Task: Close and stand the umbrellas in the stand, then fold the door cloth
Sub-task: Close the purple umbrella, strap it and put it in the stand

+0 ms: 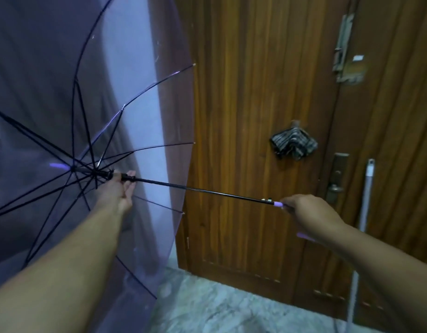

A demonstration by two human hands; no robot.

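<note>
- Before a brown wooden door (255, 116), an open umbrella with a translucent lilac canopy and black ribs (145, 92) is held sideways, canopy to the left, its black metal shaft (207, 190) running across towards the right.
- Left hand (119, 191): at the runner end of the shaft, close under the ribs; thumb and fingers are curled round the shaft there.
- Right hand (308, 212): fingers clamped round the lilac handle (278, 204); only the handle's ends show past the fist.
- Step in hand, by judgement: closing the first umbrella. The canopy is fully spread, so closing has not begun.
- Next move, by judgement: release the catch and draw the runner down the shaft towards the handle while the right hand steadies; the ribs need room clear of the door.
- No umbrella stand is in view.
- A striped grey-and-black cloth (294, 146) hangs bunched on a knob on the door, untouched; probably the door cloth.
- Floor: pale mottled stone (219, 308).
- Room: a metal lever handle and lock plate (337, 181) on the door's right side, a bolt fitting (343, 44) higher up, and a pale long pole (364, 212) leaning just beside the door.
</note>
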